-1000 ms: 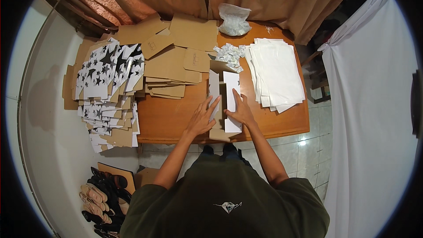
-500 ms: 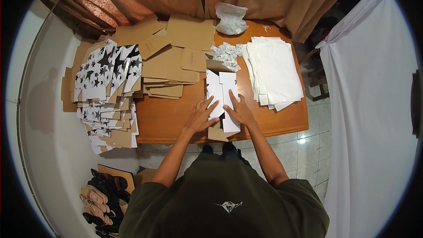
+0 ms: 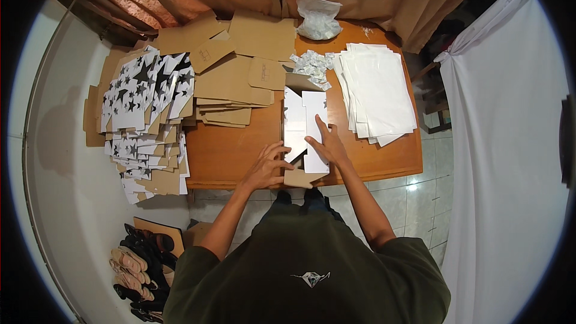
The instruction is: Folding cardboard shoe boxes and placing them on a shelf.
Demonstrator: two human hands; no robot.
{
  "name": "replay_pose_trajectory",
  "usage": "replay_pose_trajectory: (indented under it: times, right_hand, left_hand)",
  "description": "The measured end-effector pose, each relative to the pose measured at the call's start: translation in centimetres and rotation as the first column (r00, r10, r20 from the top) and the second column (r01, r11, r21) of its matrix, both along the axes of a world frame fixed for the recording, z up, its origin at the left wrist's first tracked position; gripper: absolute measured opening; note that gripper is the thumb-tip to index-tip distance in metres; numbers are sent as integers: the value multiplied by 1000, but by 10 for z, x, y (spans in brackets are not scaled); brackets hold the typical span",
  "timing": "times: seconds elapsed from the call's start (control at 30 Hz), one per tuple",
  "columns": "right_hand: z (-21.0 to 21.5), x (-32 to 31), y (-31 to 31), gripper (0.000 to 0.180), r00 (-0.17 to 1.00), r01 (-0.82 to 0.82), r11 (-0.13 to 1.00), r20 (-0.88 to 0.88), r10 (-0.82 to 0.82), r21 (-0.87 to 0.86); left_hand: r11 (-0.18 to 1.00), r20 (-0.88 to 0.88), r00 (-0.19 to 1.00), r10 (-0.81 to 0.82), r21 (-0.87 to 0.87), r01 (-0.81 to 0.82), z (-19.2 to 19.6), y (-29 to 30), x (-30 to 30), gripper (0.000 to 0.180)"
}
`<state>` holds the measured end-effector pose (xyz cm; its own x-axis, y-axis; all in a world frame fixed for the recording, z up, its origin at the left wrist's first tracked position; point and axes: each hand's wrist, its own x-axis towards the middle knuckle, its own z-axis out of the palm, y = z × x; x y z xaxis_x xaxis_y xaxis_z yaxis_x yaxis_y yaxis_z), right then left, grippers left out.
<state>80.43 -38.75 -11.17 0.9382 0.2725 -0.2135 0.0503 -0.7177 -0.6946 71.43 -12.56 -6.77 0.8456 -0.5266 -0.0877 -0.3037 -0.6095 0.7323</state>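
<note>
A white cardboard box (image 3: 316,135) with black stars lies in front of me, its long top panels folded inward and its brown end flaps sticking out at both ends. My right hand (image 3: 329,145) rests on the right panel, fingers stretched and apart. At the near left edge is my left hand (image 3: 264,168), its fingers spread against the box's side, close to the brown near flap (image 3: 303,178). Between the two panels a dark gap shows near the front.
The wooden table (image 3: 228,155) carries stacked star-printed cardboard (image 3: 129,119) at left, plain brown cardboard (image 3: 223,84) behind, and white sheets (image 3: 378,93) at right. Small white packets (image 3: 312,67) and a clear plastic bag (image 3: 318,21) lie beyond the box. Shoes (image 3: 141,267) sit lower left.
My left hand has slid toward me, down to the box's near left corner. The right hand stays on the right panel. The left panel now lies more exposed.
</note>
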Motion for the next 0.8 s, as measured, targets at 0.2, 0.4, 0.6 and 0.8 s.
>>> replay_pose_trajectory:
  times: [0.2, 0.4, 0.6, 0.8]
  right_hand:
    - [-13, 2, -7, 90, 1000, -2, 999, 18, 1, 54]
    - [-1, 1, -4, 106, 999, -44, 999, -23, 44, 5]
    - [12, -3, -2, 125, 995, -90, 992, -48, 86, -90]
    - [9, -6, 1, 125, 997, -72, 995, -45, 69, -75]
  left_hand:
    - [961, -7, 986, 167, -223, -164, -5, -22, -8, 27]
    - [882, -155, 965, 210, -395, -255, -19, -23, -20, 19]
    - [915, 59, 968, 243, -345, -208, -14, -21, -14, 15]
    - [817, -195, 866, 460, -288, -499, -11, -32, -14, 23]
